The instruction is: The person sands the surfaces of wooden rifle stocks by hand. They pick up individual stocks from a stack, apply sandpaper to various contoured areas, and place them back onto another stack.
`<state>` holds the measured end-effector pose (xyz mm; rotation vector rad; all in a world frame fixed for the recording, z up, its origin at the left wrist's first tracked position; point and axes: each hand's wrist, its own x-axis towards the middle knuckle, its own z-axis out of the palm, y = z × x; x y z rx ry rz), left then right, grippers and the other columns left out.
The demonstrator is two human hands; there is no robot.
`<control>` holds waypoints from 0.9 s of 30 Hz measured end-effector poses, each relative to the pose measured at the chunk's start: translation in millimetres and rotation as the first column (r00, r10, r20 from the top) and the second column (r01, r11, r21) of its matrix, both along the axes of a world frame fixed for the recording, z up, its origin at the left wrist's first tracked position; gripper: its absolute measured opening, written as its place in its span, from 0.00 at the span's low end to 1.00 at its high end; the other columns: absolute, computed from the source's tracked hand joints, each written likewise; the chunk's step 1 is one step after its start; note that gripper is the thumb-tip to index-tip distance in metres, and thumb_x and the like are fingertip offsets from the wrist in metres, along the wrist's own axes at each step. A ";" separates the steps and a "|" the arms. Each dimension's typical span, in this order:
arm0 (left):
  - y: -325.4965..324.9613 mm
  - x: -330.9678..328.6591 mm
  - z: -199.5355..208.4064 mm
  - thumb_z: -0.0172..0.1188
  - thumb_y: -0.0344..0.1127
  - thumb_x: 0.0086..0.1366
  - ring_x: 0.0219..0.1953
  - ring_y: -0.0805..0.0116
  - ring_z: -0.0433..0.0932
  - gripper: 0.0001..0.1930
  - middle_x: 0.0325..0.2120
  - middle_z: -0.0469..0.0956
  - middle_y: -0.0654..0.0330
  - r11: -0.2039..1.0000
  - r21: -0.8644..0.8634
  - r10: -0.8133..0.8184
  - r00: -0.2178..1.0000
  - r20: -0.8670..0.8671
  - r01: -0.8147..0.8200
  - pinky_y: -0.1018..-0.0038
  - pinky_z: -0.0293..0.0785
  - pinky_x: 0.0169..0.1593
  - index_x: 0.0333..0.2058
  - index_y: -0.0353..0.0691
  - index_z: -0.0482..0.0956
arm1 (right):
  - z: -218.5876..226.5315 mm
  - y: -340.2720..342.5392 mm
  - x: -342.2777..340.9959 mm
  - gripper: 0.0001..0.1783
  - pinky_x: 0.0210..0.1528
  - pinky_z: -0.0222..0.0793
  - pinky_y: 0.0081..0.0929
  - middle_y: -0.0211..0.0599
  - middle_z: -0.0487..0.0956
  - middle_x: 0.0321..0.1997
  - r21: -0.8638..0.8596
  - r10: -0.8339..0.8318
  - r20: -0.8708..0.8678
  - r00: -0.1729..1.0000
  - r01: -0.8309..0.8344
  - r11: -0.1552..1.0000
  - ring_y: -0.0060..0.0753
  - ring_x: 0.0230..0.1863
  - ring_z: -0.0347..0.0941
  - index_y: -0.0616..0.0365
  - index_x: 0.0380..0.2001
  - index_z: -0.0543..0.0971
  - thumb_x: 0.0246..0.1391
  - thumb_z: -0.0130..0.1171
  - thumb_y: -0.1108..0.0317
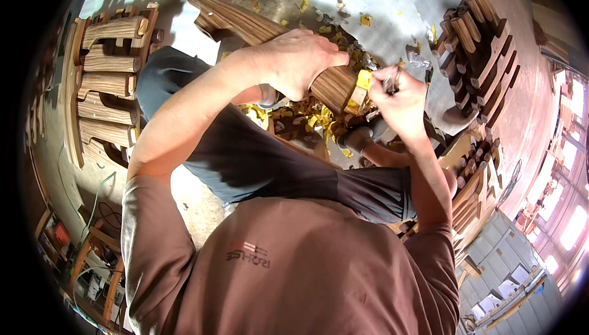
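Head view: A seated person's left hand [300, 60] curls over a long, brown-striped wooden piece [334, 88] slanting above the knees, while the right hand [402, 99] pinches a small dark tool [391, 83], its exact kind unclear, at the wood's end. The work there looks partly done: a bright yellow patch [364, 80] remains at that end, while crumpled yellow scraps [322, 119] litter the floor below. Similar brown wooden pieces stand stacked at left [110, 63] and right; whether those are finished cannot be told.
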<state>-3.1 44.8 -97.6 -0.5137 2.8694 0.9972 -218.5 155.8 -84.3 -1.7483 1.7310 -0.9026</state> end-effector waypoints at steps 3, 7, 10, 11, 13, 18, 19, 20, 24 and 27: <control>-1.3 0.4 -3.4 0.68 0.24 0.34 0.50 0.50 0.74 0.38 0.43 0.75 0.53 0.997 -0.043 0.056 0.992 -0.114 -0.062 0.60 0.70 0.55 0.51 0.40 0.72 | -8.3 -4.1 -8.0 0.03 0.22 0.65 0.17 0.29 0.76 0.20 0.449 -0.321 0.458 0.829 0.095 0.888 0.17 0.19 0.69 0.66 0.33 0.79 0.55 0.60 0.77; -9.2 -2.8 -7.7 0.70 0.25 0.32 0.48 0.50 0.75 0.37 0.42 0.76 0.55 0.985 -0.064 0.142 0.957 -0.253 -0.163 0.59 0.71 0.54 0.49 0.42 0.72 | -24.1 -3.8 -9.1 0.03 0.19 0.62 0.16 0.28 0.75 0.19 0.485 -0.395 0.447 0.803 0.153 0.861 0.15 0.17 0.66 0.63 0.33 0.79 0.56 0.58 0.77; -14.1 -2.9 -5.3 0.71 0.28 0.34 0.46 0.50 0.76 0.37 0.43 0.76 0.55 0.951 -0.106 0.241 0.913 -0.329 -0.289 0.58 0.73 0.53 0.49 0.43 0.71 | -21.7 12.9 -0.6 0.03 0.18 0.61 0.17 0.27 0.75 0.20 0.453 -0.361 0.445 0.820 0.142 0.880 0.14 0.18 0.66 0.61 0.33 0.80 0.55 0.59 0.76; -16.7 -2.9 -8.7 0.72 0.29 0.34 0.47 0.50 0.76 0.36 0.43 0.76 0.55 0.936 -0.141 0.253 0.895 -0.367 -0.323 0.59 0.73 0.53 0.49 0.43 0.71 | -10.5 17.7 7.0 0.04 0.18 0.60 0.17 0.29 0.75 0.21 0.473 -0.339 0.436 0.834 0.107 0.874 0.15 0.17 0.65 0.62 0.34 0.79 0.56 0.58 0.77; -20.3 -4.2 -14.2 0.72 0.31 0.35 0.48 0.50 0.76 0.36 0.43 0.76 0.55 0.895 -0.208 0.274 0.854 -0.442 -0.394 0.59 0.73 0.53 0.49 0.44 0.71 | -9.3 38.3 9.0 0.06 0.18 0.59 0.17 0.32 0.75 0.22 0.395 -0.306 0.640 0.705 0.040 0.918 0.17 0.17 0.64 0.62 0.38 0.78 0.56 0.56 0.78; -23.6 -9.8 -8.5 0.71 0.32 0.37 0.50 0.50 0.75 0.36 0.44 0.76 0.55 0.915 -0.148 0.300 0.880 -0.369 -0.374 0.58 0.70 0.57 0.50 0.45 0.71 | 18.7 45.3 13.8 0.08 0.15 0.57 0.17 0.32 0.74 0.19 0.266 -0.255 0.907 0.335 0.011 0.964 0.16 0.14 0.63 0.65 0.40 0.78 0.56 0.56 0.77; -25.0 -9.8 -7.3 0.71 0.32 0.37 0.50 0.50 0.75 0.36 0.45 0.76 0.55 0.914 -0.160 0.294 0.881 -0.370 -0.372 0.58 0.70 0.57 0.50 0.45 0.71 | 16.4 46.9 12.8 0.09 0.14 0.58 0.18 0.35 0.75 0.21 0.164 -0.138 0.922 0.361 -0.040 0.986 0.18 0.14 0.64 0.64 0.41 0.78 0.56 0.60 0.75; -24.4 -10.7 -8.0 0.71 0.32 0.38 0.50 0.50 0.75 0.36 0.45 0.76 0.55 0.910 -0.167 0.297 0.879 -0.374 -0.379 0.58 0.70 0.57 0.50 0.45 0.70 | 25.4 49.3 14.4 0.10 0.14 0.59 0.18 0.37 0.76 0.22 0.104 -0.071 0.922 0.382 -0.067 0.992 0.19 0.14 0.65 0.64 0.41 0.78 0.55 0.62 0.74; -40.0 -16.6 -11.1 0.71 0.31 0.40 0.53 0.49 0.74 0.38 0.46 0.75 0.52 0.862 -0.235 0.327 0.847 -0.420 -0.449 0.57 0.68 0.58 0.54 0.46 0.68 | 48.9 67.9 9.6 0.08 0.11 0.54 0.16 0.42 0.75 0.25 -0.029 0.040 0.848 0.528 -0.028 0.999 0.19 0.15 0.63 0.64 0.40 0.76 0.58 0.60 0.72; -46.4 -20.2 -12.1 0.71 0.31 0.40 0.52 0.49 0.74 0.37 0.47 0.75 0.52 0.806 -0.258 0.326 0.762 -0.559 -0.533 0.56 0.68 0.57 0.53 0.44 0.70 | 23.2 61.1 -1.5 0.07 0.21 0.69 0.23 0.37 0.80 0.20 0.235 -0.332 0.440 0.834 0.250 0.939 0.28 0.19 0.76 0.62 0.37 0.78 0.54 0.61 0.77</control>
